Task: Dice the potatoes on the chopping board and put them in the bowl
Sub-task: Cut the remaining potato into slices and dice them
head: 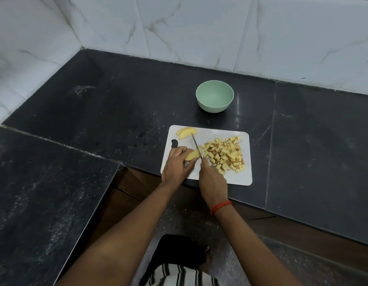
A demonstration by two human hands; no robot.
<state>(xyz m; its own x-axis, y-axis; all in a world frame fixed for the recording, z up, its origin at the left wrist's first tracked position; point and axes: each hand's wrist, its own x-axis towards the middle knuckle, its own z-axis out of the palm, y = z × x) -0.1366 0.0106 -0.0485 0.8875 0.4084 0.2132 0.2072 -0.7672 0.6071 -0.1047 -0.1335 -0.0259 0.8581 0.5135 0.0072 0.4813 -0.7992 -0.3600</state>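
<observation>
While over the board (236, 179), left grip (178, 164) round potato (192, 155), right grip (213, 180) round knife (196, 144); dice (224, 155) alongside, bowl (214, 106) beyond.

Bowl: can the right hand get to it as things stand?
Probably yes. The bowl stands alone on the counter just past the board, with nothing blocking the way. But the right hand grips the knife, so it would have to reach over the dice with the blade.

The dark stone countertop (117, 104) before me carries a white chopping board (237, 178) at its near edge; a pale green bowl (214, 107) stands farther back, apart from the board.
</observation>
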